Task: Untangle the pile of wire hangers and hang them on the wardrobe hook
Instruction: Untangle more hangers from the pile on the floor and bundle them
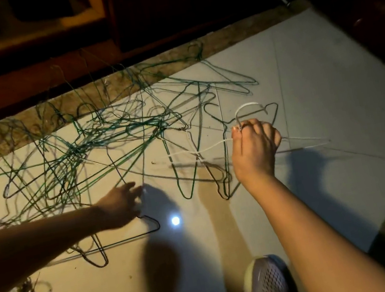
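The task is looking to be at an early stage: most of the wire hangers (88, 143) are lying in a green and dark tangle on the tiled floor (315, 72), spreading up to the foot of the dark wooden wardrobe (20, 81), and no wardrobe hook is showing in view. The right hand (255, 150) is holding a white hanger (246, 106) by its neck, the grip clenched around the wire just under the hook, above the right edge of the pile; whether its arms are clearing the green ones is hard to tell. The left hand (122, 204) is reaching to a thin wire at the tangle's near edge, its grip unreadable in the blur. Nearly all the untangling and hanging is seemingly waiting to be done.
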Demonstrator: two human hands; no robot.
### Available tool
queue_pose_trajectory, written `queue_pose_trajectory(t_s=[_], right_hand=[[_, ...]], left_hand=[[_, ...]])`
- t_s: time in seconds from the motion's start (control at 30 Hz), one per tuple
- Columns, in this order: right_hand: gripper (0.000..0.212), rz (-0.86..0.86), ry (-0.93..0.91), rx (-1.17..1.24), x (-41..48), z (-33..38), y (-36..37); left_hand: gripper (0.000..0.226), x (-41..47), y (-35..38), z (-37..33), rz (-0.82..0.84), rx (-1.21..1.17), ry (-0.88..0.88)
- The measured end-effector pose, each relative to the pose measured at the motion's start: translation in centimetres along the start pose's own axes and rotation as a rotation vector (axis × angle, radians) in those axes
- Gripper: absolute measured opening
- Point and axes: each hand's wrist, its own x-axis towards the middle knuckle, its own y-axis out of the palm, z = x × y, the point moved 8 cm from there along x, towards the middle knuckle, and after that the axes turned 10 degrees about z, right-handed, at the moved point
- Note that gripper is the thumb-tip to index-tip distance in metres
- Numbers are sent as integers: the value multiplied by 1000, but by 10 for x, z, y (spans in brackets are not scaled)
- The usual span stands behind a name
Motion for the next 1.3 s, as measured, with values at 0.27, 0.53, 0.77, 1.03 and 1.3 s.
queue_pose_trajectory(t_s=[0.27,0.53,0.77,1.03,1.3], right_hand=[[39,-66,-225,19,16,76,-21],[34,-23,-199,-69,52,121,-42],[32,-8,-115,-116,91,135,-55],[31,-21,-191,-58,101,144,-71],[38,25,-538,147,58,241,-3]], left_hand=[[31,-43,-45,76,-27,-465,-491],[27,-73,-140,90,-487,-771,-461],[31,-62,-149,81,-458,-853,-416],[44,-47,-151,74,-472,-831,-397],[45,-68,-175,95,-760,-880,-285]])
